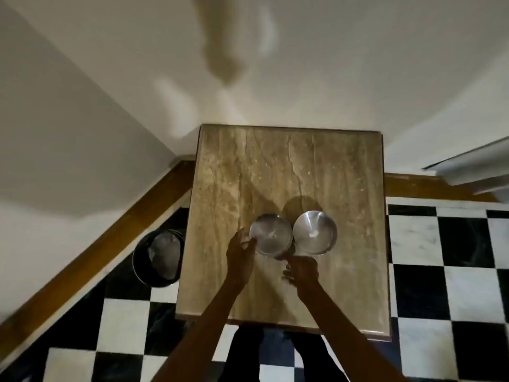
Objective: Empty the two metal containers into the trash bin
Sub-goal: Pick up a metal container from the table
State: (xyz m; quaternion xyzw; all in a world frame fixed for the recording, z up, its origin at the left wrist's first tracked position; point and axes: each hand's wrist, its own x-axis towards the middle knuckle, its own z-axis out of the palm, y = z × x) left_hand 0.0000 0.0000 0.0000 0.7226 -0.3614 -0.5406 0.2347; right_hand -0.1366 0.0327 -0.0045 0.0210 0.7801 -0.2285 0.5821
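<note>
Head view: two steel containers side by side near the middle of a marble-topped table point(289, 166), rims touching or almost so (hard to separate at this blur). Left container point(270, 235) bracketed by both hands. Left hand point(240, 253) curled against its left wall, fingers bent round the rim, thumb toward the near side. Right hand point(301, 268) at its near-right edge, one finger stretched out to the wall, the rest loosely folded; firm grip or mere touch, cannot tell. Right container point(314, 232) untouched, lying just right of the first, a small pale scrap at the bottom. Something pale in the left one too, though fainter. Bin point(157, 257) down on the chequered floor point(413, 244), just off the table's left edge, dark, lined with a pale bag.

Judged on handling: thin, rigid, light, nothing to crush or crack. Polished walls likely slick, so best taken by the rim, thumb inside and fingers outside, or clasped across the full width from both sides. Contents look sparse and loose (probably a quick tip will clear them). Short carry left and down, then tilt well over the bin mouth.
</note>
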